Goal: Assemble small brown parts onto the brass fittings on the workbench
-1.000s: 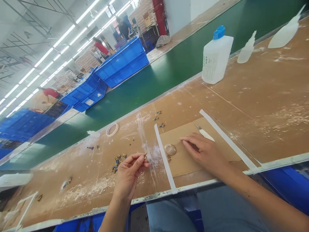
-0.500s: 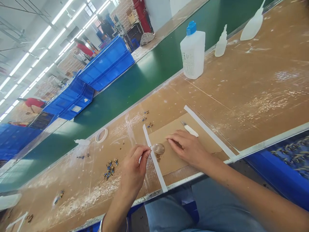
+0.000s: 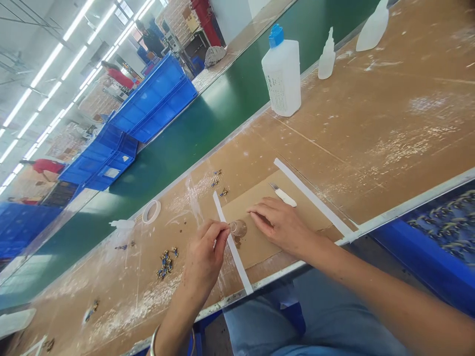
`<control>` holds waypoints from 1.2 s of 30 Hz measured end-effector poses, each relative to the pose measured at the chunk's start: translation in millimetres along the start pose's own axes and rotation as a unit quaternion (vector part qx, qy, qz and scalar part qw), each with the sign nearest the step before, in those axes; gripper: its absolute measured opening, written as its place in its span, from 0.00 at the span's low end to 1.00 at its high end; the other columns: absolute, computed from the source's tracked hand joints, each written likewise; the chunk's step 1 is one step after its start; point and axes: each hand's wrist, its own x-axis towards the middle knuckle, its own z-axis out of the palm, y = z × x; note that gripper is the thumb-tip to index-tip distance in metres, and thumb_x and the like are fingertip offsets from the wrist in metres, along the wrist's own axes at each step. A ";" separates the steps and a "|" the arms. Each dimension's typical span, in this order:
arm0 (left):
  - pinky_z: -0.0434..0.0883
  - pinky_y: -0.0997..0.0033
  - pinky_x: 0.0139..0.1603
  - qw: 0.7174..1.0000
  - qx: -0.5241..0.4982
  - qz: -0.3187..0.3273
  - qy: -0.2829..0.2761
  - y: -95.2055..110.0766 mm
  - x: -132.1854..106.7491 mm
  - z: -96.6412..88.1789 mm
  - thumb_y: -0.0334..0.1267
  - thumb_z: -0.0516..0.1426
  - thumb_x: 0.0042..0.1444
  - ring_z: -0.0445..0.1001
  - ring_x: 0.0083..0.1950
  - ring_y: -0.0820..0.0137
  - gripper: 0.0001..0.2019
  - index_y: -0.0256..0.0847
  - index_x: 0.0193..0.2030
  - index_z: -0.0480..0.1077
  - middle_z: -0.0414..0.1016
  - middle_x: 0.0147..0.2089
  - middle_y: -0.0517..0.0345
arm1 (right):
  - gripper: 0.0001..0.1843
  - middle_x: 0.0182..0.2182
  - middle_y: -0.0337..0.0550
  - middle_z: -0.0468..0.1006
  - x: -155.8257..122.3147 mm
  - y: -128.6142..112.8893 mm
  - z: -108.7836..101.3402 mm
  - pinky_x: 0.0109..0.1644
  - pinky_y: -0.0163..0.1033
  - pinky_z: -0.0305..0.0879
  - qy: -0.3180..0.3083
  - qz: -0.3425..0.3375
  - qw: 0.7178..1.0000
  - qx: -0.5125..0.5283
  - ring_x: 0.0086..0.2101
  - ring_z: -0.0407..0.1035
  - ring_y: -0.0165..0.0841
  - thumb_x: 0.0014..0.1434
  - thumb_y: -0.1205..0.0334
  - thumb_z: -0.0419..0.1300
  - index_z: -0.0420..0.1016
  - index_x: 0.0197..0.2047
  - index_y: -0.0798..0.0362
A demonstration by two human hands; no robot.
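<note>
The left hand (image 3: 206,247) has thumb and forefinger pinched together right at the near left rim of a clear cup (image 3: 239,228); whether a small piece sits between the tips cannot be told. The cup stands just to the right of that pinch, on a cardboard sheet (image 3: 261,252) edged by a white tape strip (image 3: 240,267), which runs from beyond the pinch down past its right side. The right hand (image 3: 282,225) is near the cup, apart from it, its fingers bent and the gap to the thumb narrow; it cannot be told whether anything is held there. A white-handled knife (image 3: 285,198) lies just beyond the right hand's knuckles. Left of the pinch is a heap of small brass-and-blue parts (image 3: 164,264), well clear of the fingers, and three loose parts (image 3: 223,192) lie straight beyond it. A white ring (image 3: 151,212) rests farther out to the left. Well beyond both hands stands a blue-capped bottle (image 3: 284,79), beside a green belt (image 3: 178,138).
</note>
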 end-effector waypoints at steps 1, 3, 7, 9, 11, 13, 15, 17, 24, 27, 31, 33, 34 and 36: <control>0.72 0.71 0.38 1.000 0.001 0.001 -0.003 0.1 0.6 0.0 0.35 0.55 0.61 0.77 0.36 0.67 0.07 0.45 0.36 0.75 0.79 0.34 0.57 | 0.11 0.33 0.43 0.77 -0.1 0.0 -0.1 0.42 0.40 0.68 0.000 0.000 1.000 0.001 0.37 0.71 0.32 0.64 0.69 0.51 0.75 0.38 0.52; 0.71 0.71 0.37 1.000 0.001 0.007 -0.006 0.7 1.4 -0.1 0.35 0.54 0.61 0.77 0.36 0.67 0.08 0.45 0.35 0.75 0.79 0.34 0.56 | 0.11 0.32 0.43 0.77 -0.3 0.0 -0.3 0.42 0.40 0.68 0.001 0.000 1.000 0.001 0.36 0.71 0.32 0.64 0.69 0.51 0.74 0.38 0.52; 0.70 0.71 0.38 1.000 -0.016 -0.008 0.011 0.7 -3.8 -5.3 0.35 0.55 0.61 0.77 0.36 0.68 0.07 0.44 0.36 0.74 0.78 0.35 0.57 | 0.11 0.34 0.43 0.78 0.0 -0.2 -1.5 0.43 0.40 0.69 0.005 -0.006 1.000 -0.001 0.37 0.71 0.32 0.64 0.69 0.51 0.74 0.39 0.52; 0.70 0.71 0.39 0.998 -0.030 -0.050 0.027 -3.2 -13.5 -10.8 0.37 0.56 0.61 0.76 0.37 0.68 0.06 0.44 0.36 0.75 0.79 0.35 0.58 | 0.10 0.34 0.43 0.78 0.2 -0.2 -2.9 0.42 0.40 0.69 0.006 -0.009 1.000 -0.001 0.37 0.72 0.33 0.65 0.68 0.51 0.74 0.40 0.52; 0.70 0.70 0.40 0.990 -0.055 -0.115 0.052 -11.4 -29.1 -16.3 0.40 0.58 0.60 0.76 0.37 0.68 0.06 0.44 0.35 0.76 0.79 0.34 0.58 | 0.10 0.34 0.43 0.79 0.1 -0.5 -4.5 0.42 0.39 0.70 0.006 -0.013 1.000 0.001 0.37 0.72 0.33 0.64 0.68 0.51 0.74 0.40 0.52; 0.71 0.70 0.39 0.973 -0.096 -0.193 0.085 -22.8 -49.5 -20.1 0.43 0.60 0.58 0.76 0.36 0.67 0.07 0.44 0.35 0.76 0.78 0.33 0.58 | 0.11 0.34 0.43 0.79 -0.3 -1.2 -6.0 0.41 0.40 0.70 0.005 -0.014 1.000 0.005 0.37 0.73 0.33 0.64 0.68 0.51 0.74 0.41 0.52; 0.71 0.71 0.39 0.948 -0.143 -0.260 0.114 -35.2 -71.8 -21.4 0.45 0.61 0.56 0.76 0.35 0.68 0.09 0.42 0.35 0.76 0.78 0.32 0.59 | 0.11 0.34 0.43 0.79 -0.9 -2.2 -6.9 0.41 0.40 0.70 0.003 -0.012 1.000 0.013 0.37 0.73 0.33 0.65 0.68 0.50 0.75 0.41 0.51; 0.72 0.72 0.39 0.925 -0.171 -0.309 0.137 -46.6 -92.8 -20.4 0.48 0.63 0.54 0.76 0.35 0.69 0.11 0.41 0.34 0.76 0.78 0.31 0.59 | 0.12 0.35 0.42 0.80 -1.9 -3.2 -7.2 0.42 0.40 0.70 -0.001 -0.009 1.000 0.019 0.38 0.74 0.33 0.65 0.67 0.50 0.75 0.42 0.50; 0.73 0.70 0.42 0.904 -0.167 -0.356 0.169 -73.8 -133.8 -9.9 0.49 0.64 0.51 0.77 0.38 0.67 0.14 0.40 0.34 0.76 0.79 0.34 0.56 | 0.11 0.35 0.39 0.80 -4.1 -3.9 -6.2 0.42 0.38 0.69 -0.008 -0.013 1.000 -0.018 0.37 0.74 0.32 0.66 0.63 0.50 0.75 0.42 0.50; 0.72 0.70 0.42 0.905 -0.155 -0.360 0.164 -79.9 -137.7 -5.5 0.48 0.63 0.53 0.77 0.37 0.68 0.13 0.40 0.34 0.77 0.79 0.34 0.56 | 0.11 0.35 0.39 0.80 -4.1 -4.2 -6.9 0.40 0.39 0.69 -0.012 -0.013 1.000 -0.025 0.36 0.74 0.32 0.66 0.63 0.51 0.75 0.42 0.50; 0.71 0.69 0.42 0.912 -0.123 -0.357 0.162 -82.1 -137.1 -2.6 0.47 0.62 0.54 0.76 0.37 0.68 0.12 0.40 0.34 0.78 0.79 0.34 0.55 | 0.10 0.36 0.41 0.81 -4.7 -3.3 -6.7 0.38 0.38 0.69 -0.004 -0.034 0.998 -0.043 0.36 0.75 0.33 0.65 0.65 0.52 0.75 0.43 0.50; 0.70 0.69 0.42 0.917 -0.110 -0.351 0.153 -81.2 -135.9 -2.7 0.47 0.61 0.54 0.76 0.37 0.67 0.11 0.41 0.33 0.78 0.80 0.35 0.55 | 0.09 0.36 0.41 0.81 -5.2 -2.6 -6.3 0.38 0.37 0.69 0.002 -0.042 0.998 -0.053 0.36 0.75 0.32 0.64 0.66 0.53 0.75 0.43 0.51; 0.70 0.69 0.42 0.920 -0.105 -0.348 0.150 -80.4 -135.2 -2.9 0.46 0.61 0.54 0.76 0.38 0.67 0.11 0.41 0.33 0.78 0.79 0.35 0.55 | 0.09 0.36 0.40 0.81 -5.4 -2.4 -6.2 0.37 0.37 0.69 0.003 -0.042 0.998 -0.055 0.36 0.75 0.32 0.64 0.66 0.53 0.75 0.43 0.51; 0.70 0.69 0.42 0.924 -0.095 -0.341 0.146 -78.4 -133.6 -3.7 0.46 0.61 0.54 0.76 0.37 0.67 0.10 0.41 0.32 0.78 0.79 0.34 0.56 | 0.09 0.36 0.40 0.81 -5.5 -2.6 -6.4 0.36 0.37 0.69 -0.003 -0.036 0.998 -0.056 0.35 0.75 0.32 0.64 0.66 0.53 0.75 0.43 0.50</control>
